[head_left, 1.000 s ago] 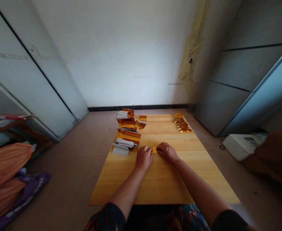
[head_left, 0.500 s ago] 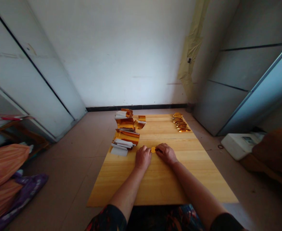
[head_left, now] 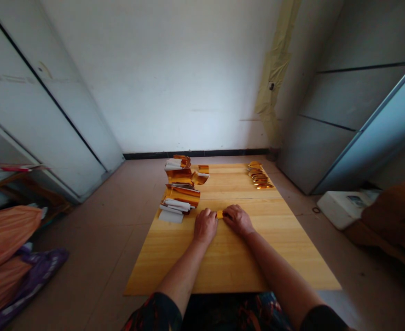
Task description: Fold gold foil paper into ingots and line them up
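one bare left hand point(head_left: 205, 226) and one bare right hand point(head_left: 238, 219), fingers nearly closed, pinch opposite ends of a small gold paper strip point(head_left: 219, 214) mid-way across the pale wooden table point(head_left: 226, 266), apparently to steady it, with curled gold-and-white paper sheets point(head_left: 188, 196) handy at left.

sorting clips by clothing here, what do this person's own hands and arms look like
The left hand and right hand are ungloved, with no watch visible. The left sleeve is dark with a reddish pattern, the right sleeve dark and seemingly plain; both end well short of the hands.
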{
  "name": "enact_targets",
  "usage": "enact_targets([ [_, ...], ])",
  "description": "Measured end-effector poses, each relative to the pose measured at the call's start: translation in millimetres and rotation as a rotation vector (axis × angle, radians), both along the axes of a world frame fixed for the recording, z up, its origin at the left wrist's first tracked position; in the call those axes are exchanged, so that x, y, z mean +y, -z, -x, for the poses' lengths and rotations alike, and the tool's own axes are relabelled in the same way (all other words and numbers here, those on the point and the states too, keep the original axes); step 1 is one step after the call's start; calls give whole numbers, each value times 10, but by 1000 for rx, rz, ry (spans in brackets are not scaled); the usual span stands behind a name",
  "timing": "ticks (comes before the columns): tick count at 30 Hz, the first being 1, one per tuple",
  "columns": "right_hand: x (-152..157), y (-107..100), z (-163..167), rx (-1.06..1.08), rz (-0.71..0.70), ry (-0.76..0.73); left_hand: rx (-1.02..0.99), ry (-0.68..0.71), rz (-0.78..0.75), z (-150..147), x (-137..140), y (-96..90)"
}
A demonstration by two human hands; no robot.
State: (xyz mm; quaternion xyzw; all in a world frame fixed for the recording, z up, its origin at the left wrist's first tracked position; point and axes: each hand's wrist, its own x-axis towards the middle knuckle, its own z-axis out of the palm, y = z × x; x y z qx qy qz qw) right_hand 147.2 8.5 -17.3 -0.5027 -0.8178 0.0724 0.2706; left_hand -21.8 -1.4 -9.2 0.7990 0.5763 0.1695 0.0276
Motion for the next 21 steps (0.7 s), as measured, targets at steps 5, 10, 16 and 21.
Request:
enact_targets([
  [5,11,25,5,-12,-20,6,-33,18,-22,3,-13,3],
  [10,16,35,5,-14,-24,-13,-43,14,-21,14,-5,29],
  [16,0,10,2,-1,-28,-42,-132,35,-32,45,19,96],
  [21,-14,3,3,2,-28,-47,-193,47,-41,64,31,136],
])
